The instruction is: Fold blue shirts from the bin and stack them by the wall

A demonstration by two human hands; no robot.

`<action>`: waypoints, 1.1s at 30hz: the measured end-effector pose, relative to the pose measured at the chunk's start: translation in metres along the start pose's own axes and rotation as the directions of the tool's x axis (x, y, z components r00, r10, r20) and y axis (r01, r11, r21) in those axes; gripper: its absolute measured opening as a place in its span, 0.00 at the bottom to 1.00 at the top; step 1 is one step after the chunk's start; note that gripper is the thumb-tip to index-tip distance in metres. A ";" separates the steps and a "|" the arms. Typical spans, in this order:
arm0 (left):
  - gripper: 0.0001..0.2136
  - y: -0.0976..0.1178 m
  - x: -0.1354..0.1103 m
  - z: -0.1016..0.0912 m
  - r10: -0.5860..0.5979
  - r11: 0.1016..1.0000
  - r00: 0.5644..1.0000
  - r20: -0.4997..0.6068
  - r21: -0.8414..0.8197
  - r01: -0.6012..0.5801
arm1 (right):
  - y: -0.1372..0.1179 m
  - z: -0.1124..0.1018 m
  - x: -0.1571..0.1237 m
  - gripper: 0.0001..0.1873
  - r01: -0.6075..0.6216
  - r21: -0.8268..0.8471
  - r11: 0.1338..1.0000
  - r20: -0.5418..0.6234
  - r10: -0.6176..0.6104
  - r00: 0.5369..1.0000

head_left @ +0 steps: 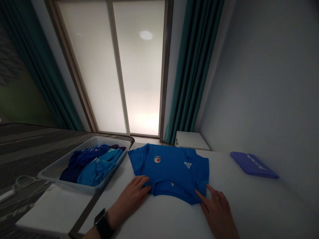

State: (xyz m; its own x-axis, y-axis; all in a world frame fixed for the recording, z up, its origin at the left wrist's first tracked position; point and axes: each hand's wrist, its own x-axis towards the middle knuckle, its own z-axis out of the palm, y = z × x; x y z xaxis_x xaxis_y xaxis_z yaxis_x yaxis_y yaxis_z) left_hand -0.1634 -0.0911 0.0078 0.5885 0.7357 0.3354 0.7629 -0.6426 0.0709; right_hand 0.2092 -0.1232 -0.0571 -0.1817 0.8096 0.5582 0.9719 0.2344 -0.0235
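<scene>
A blue T-shirt (171, 169) lies spread on the white table (249, 205), its collar toward me and two small logos on its chest. My left hand (133, 194), with a dark watch on the wrist, rests on the shirt's near left shoulder, fingers curled over the fabric edge. My right hand (216, 207) lies at the near right shoulder, fingers stretched out and the index fingertip touching the cloth.
A clear plastic bin (64, 169) with several blue garments stands at the left. A folded purple-blue garment (253, 164) lies at the far right by the wall. A small white cabinet (190, 141) stands behind the table. A white cable (17, 186) lies on the dark surface at left.
</scene>
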 end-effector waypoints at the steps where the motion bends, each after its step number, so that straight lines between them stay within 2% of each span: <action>1: 0.13 0.003 0.002 -0.001 0.016 0.999 1.000 0.023 -0.048 -0.015 | -0.003 -0.001 0.002 0.21 0.016 -0.010 1.000 -0.031 -0.017 0.999; 4: 0.10 0.009 0.006 -0.005 -0.007 0.986 0.997 0.073 -0.168 0.019 | -0.010 -0.002 0.009 0.21 0.100 0.035 0.994 -0.031 -0.099 0.995; 7: 0.11 0.012 0.007 -0.008 -0.010 0.979 0.996 0.086 -0.202 0.027 | -0.010 0.003 0.011 0.19 0.158 0.153 0.976 0.062 -0.169 0.984; 11: 0.04 0.014 0.009 -0.006 -0.015 0.980 0.995 0.095 -0.198 0.034 | -0.007 0.006 0.008 0.17 0.125 0.231 0.965 0.127 -0.157 0.979; 15: 0.06 0.012 0.010 -0.002 -0.022 0.969 0.996 0.081 -0.242 0.041 | -0.013 -0.003 0.005 0.19 0.105 0.230 0.968 0.125 -0.137 0.983; 20: 0.08 0.011 0.006 -0.005 0.006 0.944 0.997 0.079 -0.329 0.020 | -0.028 -0.017 0.003 0.24 0.158 0.236 0.959 0.247 -0.217 0.944; 24: 0.05 0.011 0.003 -0.007 0.000 0.942 0.994 0.108 -0.333 0.036 | -0.031 -0.019 0.004 0.26 0.107 0.240 0.965 0.314 -0.181 0.932; 27: 0.06 0.011 0.002 -0.005 -0.006 0.947 0.994 0.105 -0.319 0.040 | -0.030 -0.016 0.002 0.26 0.049 0.242 0.969 0.290 -0.120 0.949; 33: 0.06 0.012 0.004 -0.002 -0.011 0.953 0.997 0.072 -0.301 0.033 | -0.026 -0.016 -0.003 0.15 0.016 0.293 0.956 0.143 -0.060 0.988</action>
State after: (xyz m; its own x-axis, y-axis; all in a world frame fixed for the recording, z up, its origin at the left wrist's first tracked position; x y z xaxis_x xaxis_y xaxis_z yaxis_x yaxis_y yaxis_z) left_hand -0.1522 -0.0965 0.0122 0.5976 0.7564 0.2659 0.6658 -0.6530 0.3610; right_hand 0.1866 -0.1402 -0.0448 -0.2594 0.8628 0.4340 0.8823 0.3945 -0.2568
